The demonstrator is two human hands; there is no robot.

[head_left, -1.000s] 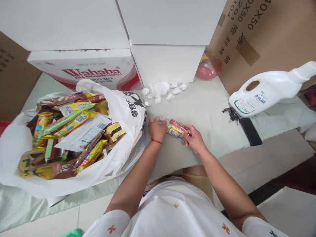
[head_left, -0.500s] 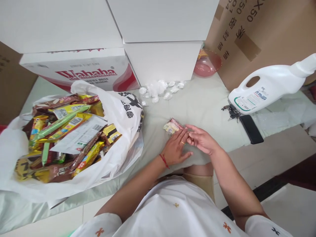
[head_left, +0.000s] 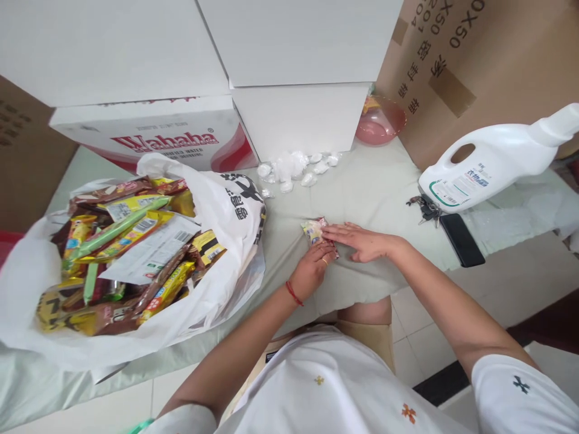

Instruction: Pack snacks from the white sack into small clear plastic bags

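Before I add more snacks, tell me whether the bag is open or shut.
Open: the bag has its mouth spread wide, with wrapped snacks showing inside.

You're in a loose white shirt (head_left: 289, 404) right now, soft folds running down the front, and there's a small olive-yellow motif (head_left: 319, 380) on the chest! Over to your right side, an orange-red motif (head_left: 408, 414) pops out, splayed like a little blossom. Your right sleeve (head_left: 502, 377) is short, wide and white, carrying a dark blue-green motif (head_left: 521, 384) with crossed arms; your left sleeve (head_left: 183, 420) shows white too. On your left wrist, a thin red cord bracelet (head_left: 294, 293), and on your left hand (head_left: 311, 269), a gold-coloured ring (head_left: 325, 261)! Below the hem, tan shorts (head_left: 377, 346) come into view.
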